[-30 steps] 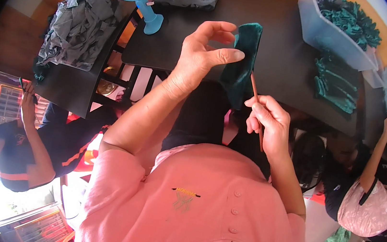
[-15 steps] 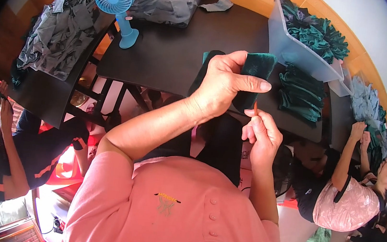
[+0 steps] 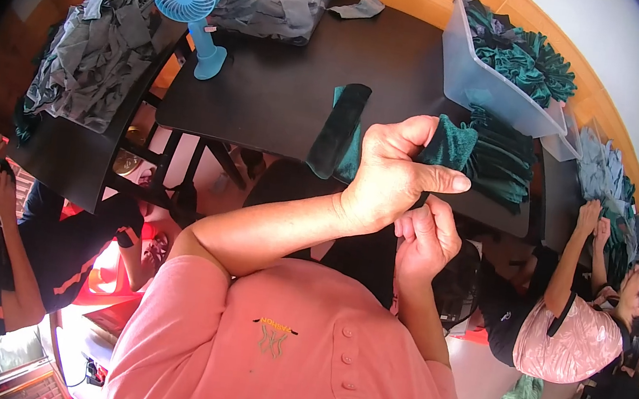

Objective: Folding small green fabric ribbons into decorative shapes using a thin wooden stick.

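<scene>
My left hand (image 3: 392, 178) is closed on a folded dark green velvet piece (image 3: 454, 143), whose shiny end sticks up past the fingers while the thumb lies straight along its near side. Just below, my right hand (image 3: 430, 241) is curled in a pinch against the left. A small dark bit shows between the two hands; what the right fingers grip is hidden. Another velvet strip (image 3: 341, 132), dark with a brighter green edge, lies on the black table (image 3: 269, 90) left of my left hand. Behind the held piece sits a stack of green velvet pieces (image 3: 502, 160).
A clear bin of gathered green velvet (image 3: 474, 75) stands at the far right. At the back left are a blue fan (image 3: 208, 54), a bin of grey cloth (image 3: 266, 13) and a grey cloth heap (image 3: 106, 54). People sit on both sides.
Both hands have shifted, the left to the right and nearer me. A thin brownish-orange stick in my right fingers is no longer visible. The strip on the table is now uncovered.
</scene>
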`<state>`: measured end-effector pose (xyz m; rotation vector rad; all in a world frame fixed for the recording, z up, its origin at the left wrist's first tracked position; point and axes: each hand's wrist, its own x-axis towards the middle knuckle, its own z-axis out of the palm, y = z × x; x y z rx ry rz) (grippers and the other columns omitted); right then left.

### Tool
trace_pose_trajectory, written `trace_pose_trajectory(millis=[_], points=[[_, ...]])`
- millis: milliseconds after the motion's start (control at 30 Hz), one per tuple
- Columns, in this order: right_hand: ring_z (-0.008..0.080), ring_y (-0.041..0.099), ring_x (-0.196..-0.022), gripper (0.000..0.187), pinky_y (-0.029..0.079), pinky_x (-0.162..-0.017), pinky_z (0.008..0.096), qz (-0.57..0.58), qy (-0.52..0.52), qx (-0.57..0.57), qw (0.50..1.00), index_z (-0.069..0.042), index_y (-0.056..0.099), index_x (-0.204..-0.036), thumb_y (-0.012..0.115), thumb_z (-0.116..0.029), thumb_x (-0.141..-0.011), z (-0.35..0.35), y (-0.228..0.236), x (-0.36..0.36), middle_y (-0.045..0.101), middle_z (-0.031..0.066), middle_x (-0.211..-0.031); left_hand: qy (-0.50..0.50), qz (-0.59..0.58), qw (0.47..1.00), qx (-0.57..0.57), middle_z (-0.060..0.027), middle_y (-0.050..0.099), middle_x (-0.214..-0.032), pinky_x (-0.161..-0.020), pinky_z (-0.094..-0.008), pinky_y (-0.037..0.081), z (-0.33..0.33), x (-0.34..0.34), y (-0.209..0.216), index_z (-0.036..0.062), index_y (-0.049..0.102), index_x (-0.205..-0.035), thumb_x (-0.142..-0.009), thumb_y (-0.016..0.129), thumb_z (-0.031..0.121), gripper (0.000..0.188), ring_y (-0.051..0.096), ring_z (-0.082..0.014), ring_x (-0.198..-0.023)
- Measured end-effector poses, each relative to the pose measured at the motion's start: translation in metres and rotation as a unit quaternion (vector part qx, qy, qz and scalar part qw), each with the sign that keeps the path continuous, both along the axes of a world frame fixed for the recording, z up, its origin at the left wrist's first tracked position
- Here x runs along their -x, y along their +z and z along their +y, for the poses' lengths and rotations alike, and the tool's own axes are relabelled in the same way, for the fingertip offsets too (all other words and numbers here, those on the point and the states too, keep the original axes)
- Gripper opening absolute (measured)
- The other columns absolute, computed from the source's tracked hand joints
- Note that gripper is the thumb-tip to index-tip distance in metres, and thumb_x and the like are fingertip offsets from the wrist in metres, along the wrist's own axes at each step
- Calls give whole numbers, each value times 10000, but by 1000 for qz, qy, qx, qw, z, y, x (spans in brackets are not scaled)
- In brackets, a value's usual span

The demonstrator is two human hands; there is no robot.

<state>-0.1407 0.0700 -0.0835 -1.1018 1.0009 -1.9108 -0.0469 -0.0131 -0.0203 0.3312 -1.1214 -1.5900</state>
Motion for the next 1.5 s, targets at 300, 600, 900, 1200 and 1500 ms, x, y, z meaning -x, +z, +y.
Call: trace_pose_trajectory(millis=[300,600,900,1200,1500], points=[[86,491,-584,141,393,-546,222,49,-3,-4,999,57,607,-933,574,-80,-941,-2,0,-1,566,50,-702,-8,13,999,-29,21,644,-814,-690,-210,487,4,-8,0,30,671,-964,-716,785,-80,295,583,-60,-733],[97,433,-539,204,399,-530,254,101,-34,-59,993,95,590,-940,556,-106,-949,4,1,12,499,45,-647,46,44,998,30,11,550,-822,-713,-201,436,-6,-28,13,3,609,-840,-835,709,-2,100,506,-54,-762],[78,472,-562,159,368,-528,218,44,-33,-43,998,69,617,-919,594,-87,-931,12,-10,11,528,29,-657,76,53,995,33,16,544,-824,-622,-188,388,-3,-25,-3,15,625,-860,-864,687,42,68,486,-55,-699],[72,467,-567,142,359,-525,217,32,-46,-42,998,57,621,-905,596,-81,-928,15,-2,19,532,21,-663,3,-28,999,-40,32,540,-783,-552,-192,377,-5,-24,-12,24,608,-914,-876,662,21,66,460,-36,-616],[72,474,-569,138,373,-535,203,226,-133,-34,964,80,624,-943,596,-53,-920,20,-2,31,550,36,-666,71,-105,988,92,-78,629,-1074,-499,-175,409,7,-50,35,-14,595,-1201,-884,622,-6,318,550,-57,-638]])
